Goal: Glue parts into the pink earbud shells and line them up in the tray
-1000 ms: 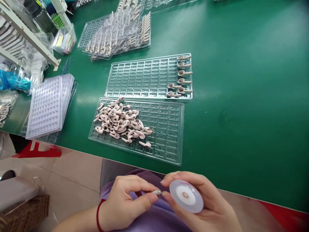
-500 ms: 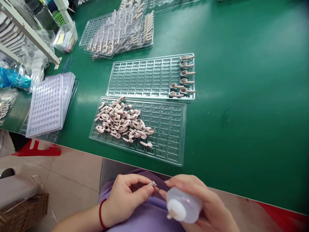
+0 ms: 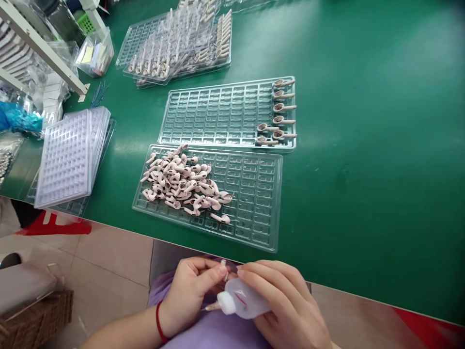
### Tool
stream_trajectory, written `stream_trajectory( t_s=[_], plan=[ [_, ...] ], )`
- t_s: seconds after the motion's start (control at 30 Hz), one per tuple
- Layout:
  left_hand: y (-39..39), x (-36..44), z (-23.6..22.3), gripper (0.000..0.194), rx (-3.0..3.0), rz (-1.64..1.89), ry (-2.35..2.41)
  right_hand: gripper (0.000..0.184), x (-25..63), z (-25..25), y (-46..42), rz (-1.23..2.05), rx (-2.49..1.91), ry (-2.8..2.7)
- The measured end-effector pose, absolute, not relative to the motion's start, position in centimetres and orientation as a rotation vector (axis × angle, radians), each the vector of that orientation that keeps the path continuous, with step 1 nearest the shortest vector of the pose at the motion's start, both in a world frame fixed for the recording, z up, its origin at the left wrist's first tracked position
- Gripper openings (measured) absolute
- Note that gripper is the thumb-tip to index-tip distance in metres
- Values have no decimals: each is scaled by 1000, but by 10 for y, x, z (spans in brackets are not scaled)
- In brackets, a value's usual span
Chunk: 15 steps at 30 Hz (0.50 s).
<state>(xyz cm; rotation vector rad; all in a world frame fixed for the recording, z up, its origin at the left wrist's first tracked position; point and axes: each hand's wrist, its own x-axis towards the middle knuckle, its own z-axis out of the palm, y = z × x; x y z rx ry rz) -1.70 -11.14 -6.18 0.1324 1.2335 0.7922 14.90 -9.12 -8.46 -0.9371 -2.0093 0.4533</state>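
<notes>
Between the thumb and fingers of my left hand [image 3: 192,286] is a small white earbud shell [image 3: 224,264], partly hidden by the fingertips. My right hand [image 3: 290,300] is wrapped around a translucent squeeze bottle [image 3: 249,298] with a white cap and a thin needle tip [image 3: 211,307]. The bottle lies tilted, its tip toward the lower left, below my left fingers. On the table in front, a pile of loose earbud shells [image 3: 181,179] covers the left part of a clear tray [image 3: 254,208]. Behind it, a second clear tray [image 3: 214,116] holds several shells [image 3: 279,107] at its right end.
Stacked clear trays full of shells [image 3: 174,48] stand at the back. Empty whitish trays [image 3: 67,155] are stacked at the left, near a clear plastic box [image 3: 95,53] and a metal shelf post [image 3: 47,48]. The green table's front edge [image 3: 119,228] runs just ahead of my lap.
My right hand has turned the bottle, so its tip now points left instead of toward me. The shell in my left fingers has been turned more upright.
</notes>
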Motion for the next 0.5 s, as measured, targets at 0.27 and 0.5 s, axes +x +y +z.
stream_trajectory(
  t_s=[0.27,0.5],
  plan=[
    [-112,-16,-66,37,135,818,1223,30,147,-87,-93,474,-953,-1983],
    [-112,-15,-69,39,142,797,1272,27,148,-87,-92,496,-958,-1989]
  ],
)
